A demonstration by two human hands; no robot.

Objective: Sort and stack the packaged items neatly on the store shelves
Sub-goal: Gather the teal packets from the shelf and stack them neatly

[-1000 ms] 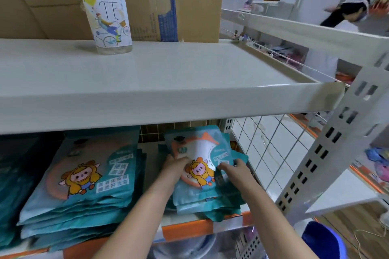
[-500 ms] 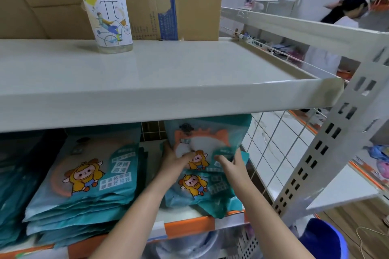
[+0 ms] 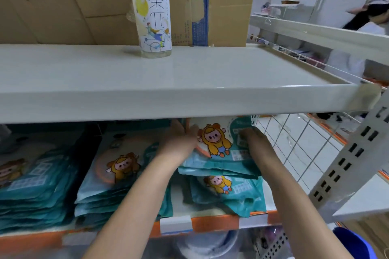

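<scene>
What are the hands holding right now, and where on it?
Both hands hold a few teal packets lifted off the right-hand stack: the left hand at their left edge, the right hand at their right edge. How the fingers wrap is blurred.

Glossy plastic packets [image 3: 219, 153] lie under a smooth painted metal shelf [image 3: 168, 94] backed by matt cardboard [image 3: 63, 2].

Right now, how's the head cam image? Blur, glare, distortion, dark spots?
Head view: motion blur smears both hands, left hand and right hand, and the lifted packets; soft sheen on the upper shelf surface; wide-angle bending curves the shelf edge and tilts the perforated upright; under the shelf it is dim, the leftmost stack murky; the bottle label reads sharp.
</scene>
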